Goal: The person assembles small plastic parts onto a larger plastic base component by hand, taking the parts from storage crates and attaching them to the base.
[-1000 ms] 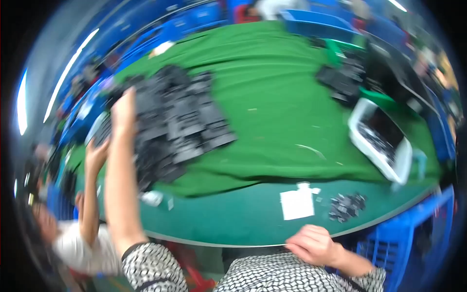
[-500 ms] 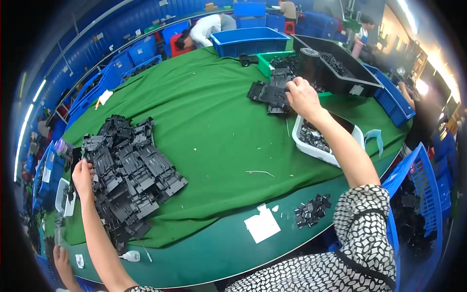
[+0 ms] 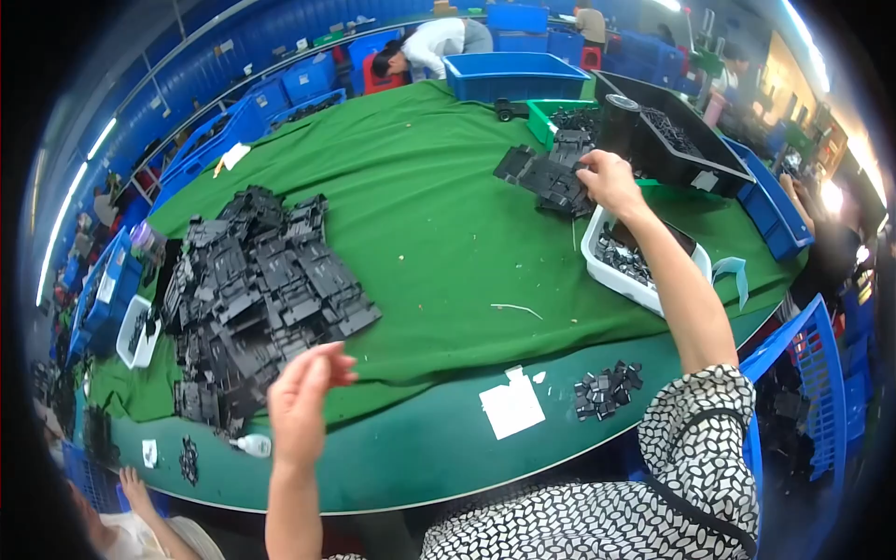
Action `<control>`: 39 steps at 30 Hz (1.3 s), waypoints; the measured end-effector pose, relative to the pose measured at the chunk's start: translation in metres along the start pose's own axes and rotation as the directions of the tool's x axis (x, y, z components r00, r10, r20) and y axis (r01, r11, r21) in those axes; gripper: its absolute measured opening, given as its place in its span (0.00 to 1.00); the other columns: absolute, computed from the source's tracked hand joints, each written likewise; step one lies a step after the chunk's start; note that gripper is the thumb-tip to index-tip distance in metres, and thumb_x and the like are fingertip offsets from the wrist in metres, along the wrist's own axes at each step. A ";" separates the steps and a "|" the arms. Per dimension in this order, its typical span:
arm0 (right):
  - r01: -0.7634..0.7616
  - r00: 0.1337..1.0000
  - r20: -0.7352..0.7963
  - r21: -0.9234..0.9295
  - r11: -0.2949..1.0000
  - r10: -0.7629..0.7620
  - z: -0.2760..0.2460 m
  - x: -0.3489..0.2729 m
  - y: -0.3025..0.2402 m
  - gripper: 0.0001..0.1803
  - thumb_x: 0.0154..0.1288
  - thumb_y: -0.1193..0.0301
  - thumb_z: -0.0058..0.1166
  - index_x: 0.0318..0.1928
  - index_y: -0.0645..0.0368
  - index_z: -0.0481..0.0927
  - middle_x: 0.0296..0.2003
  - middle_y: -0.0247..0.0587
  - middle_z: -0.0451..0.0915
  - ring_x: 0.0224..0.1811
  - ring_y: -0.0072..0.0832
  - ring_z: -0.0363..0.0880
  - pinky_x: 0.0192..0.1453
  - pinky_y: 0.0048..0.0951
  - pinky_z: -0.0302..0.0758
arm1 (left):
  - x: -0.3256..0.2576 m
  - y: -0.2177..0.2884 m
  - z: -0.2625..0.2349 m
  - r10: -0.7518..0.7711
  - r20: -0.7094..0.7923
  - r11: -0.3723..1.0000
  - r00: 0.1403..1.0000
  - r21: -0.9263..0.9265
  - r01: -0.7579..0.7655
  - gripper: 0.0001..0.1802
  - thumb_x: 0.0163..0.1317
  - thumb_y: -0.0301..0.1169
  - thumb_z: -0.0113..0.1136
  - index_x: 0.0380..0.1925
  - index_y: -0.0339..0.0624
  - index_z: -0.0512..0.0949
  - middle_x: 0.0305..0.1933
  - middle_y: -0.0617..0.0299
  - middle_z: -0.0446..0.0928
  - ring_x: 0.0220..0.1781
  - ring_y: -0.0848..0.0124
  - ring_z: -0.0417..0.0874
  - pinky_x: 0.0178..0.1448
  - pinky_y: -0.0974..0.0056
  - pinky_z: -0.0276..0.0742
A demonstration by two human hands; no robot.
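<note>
Two bare hands work over a round table covered in green cloth (image 3: 420, 233), seen from above; nearest the viewer, the left hand (image 3: 301, 406) is raised above the table's bare green front rim, its fingers loosely bunched with thumb and fingertips close together, and whether anything small is pinched between them cannot be told; just beyond it lies a large heap of flat black plastic moulded parts (image 3: 257, 289), spread over the left side of the cloth, near the hand but not touching it; to the right on the rim sit a square white paper slip (image 3: 511, 408) and, just beside it, a small cluster of little black plastic pieces (image 3: 609, 389); the right arm, in a black-and-white patterned sleeve (image 3: 705, 439), stretches out across a white rectangular plastic tray (image 3: 597, 266) holding small dark parts; farther out, the right hand (image 3: 609, 179) rests, fingers curled down, on a smaller pile of flat black plastic parts (image 3: 551, 173), gripping at its edge, though which piece it holds cannot be told; behind that pile stand a green plastic bin (image 3: 546, 114), a black tray (image 3: 681, 149) and a blue plastic crate (image 3: 513, 75); a person in white (image 3: 434, 45) bends over at the far edge.
</note>
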State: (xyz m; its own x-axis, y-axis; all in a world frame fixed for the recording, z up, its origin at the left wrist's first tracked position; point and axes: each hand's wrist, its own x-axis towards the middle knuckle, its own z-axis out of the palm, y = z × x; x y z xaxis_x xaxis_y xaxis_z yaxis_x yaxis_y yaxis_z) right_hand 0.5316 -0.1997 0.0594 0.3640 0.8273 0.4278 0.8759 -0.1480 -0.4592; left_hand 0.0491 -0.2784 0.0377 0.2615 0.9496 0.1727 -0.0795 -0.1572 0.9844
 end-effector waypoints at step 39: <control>0.130 0.366 0.721 0.587 0.799 -0.589 -0.034 -0.142 -0.161 0.13 0.58 0.68 0.62 0.42 0.62 0.82 0.23 0.28 0.78 0.25 0.13 0.71 0.27 0.20 0.66 | -0.066 -0.044 0.081 -0.132 0.826 0.241 0.547 -0.509 0.826 0.37 0.71 0.55 0.30 0.68 0.35 0.52 0.62 0.33 0.63 0.50 0.43 0.79 0.42 0.52 0.84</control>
State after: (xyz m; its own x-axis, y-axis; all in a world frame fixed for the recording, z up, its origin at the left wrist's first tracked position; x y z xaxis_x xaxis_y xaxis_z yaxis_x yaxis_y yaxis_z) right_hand 0.3493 -0.3117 0.0988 -0.6107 0.7805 -0.1341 0.5612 0.3071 -0.7686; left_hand 0.1136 -0.3558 -0.0145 0.9486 0.3164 -0.0066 -0.2926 0.8848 0.3626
